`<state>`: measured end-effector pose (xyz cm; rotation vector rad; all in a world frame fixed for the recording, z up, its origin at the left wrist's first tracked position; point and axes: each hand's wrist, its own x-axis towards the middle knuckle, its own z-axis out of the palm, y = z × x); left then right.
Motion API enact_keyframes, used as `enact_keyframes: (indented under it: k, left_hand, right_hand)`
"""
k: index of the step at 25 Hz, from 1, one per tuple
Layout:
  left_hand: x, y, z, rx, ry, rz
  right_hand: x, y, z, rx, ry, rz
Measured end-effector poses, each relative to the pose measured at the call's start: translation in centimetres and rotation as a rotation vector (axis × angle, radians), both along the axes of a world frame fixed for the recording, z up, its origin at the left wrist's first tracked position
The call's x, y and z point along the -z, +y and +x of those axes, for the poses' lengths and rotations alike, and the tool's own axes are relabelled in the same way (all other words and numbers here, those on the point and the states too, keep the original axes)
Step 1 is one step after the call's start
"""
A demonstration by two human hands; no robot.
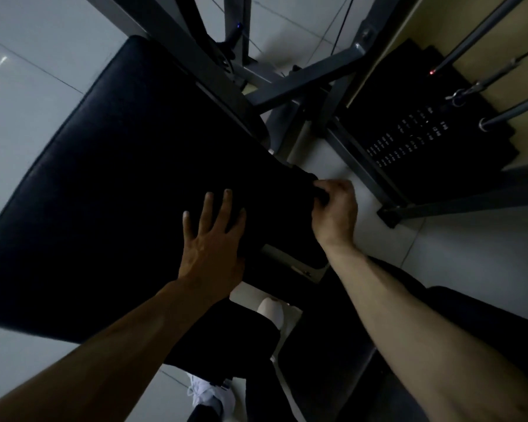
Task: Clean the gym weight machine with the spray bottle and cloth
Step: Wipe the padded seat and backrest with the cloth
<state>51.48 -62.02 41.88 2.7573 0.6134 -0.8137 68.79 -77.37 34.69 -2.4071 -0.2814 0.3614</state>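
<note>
- pale grey tiled floor (28,71) all around, a couple of light reflections on it over at the left
- white sneaker (206,394) down by the bottom edge
- yellowish wall (436,35) up top right

**Colour survey: weight machine and surroundings**

Seat pad (119,178): plain black with a faint sheen.
Frame (302,83): grey metal.
Weight stack (409,141): black, with rows of small white markings and one red light (431,72).
Cloth (310,182) in the right hand (336,208): black, barely distinct from the pad.
Floor (28,117): pale grey tiles with thin dark joints.
Wall (439,25): tan.
Shoe (208,394): white.
</note>
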Motion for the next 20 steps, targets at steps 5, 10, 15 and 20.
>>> enact_keyframes:
  k: [5,10,15,20]
  left_hand:
    - [1.0,-1.5,0.8,0.026,0.098,0.038]
    - [1.2,-1.1,0.9,0.052,0.128,0.041]
    - [0.6,-0.6,1.2,0.087,0.139,0.018]
    - [-1.9,1.4,-1.3,-0.066,0.038,-0.322]
  right_hand:
    - [-1.7,-4.3,-8.8,-0.254,0.186,-0.174]
    - [-1.3,-4.4,-1.5,-0.100,0.118,-0.321]
    - [-0.6,-5.1,-6.5,-0.242,0.010,-0.604]
    - [-1.2,-5.3,-10.1,-0.232,0.187,-0.552]
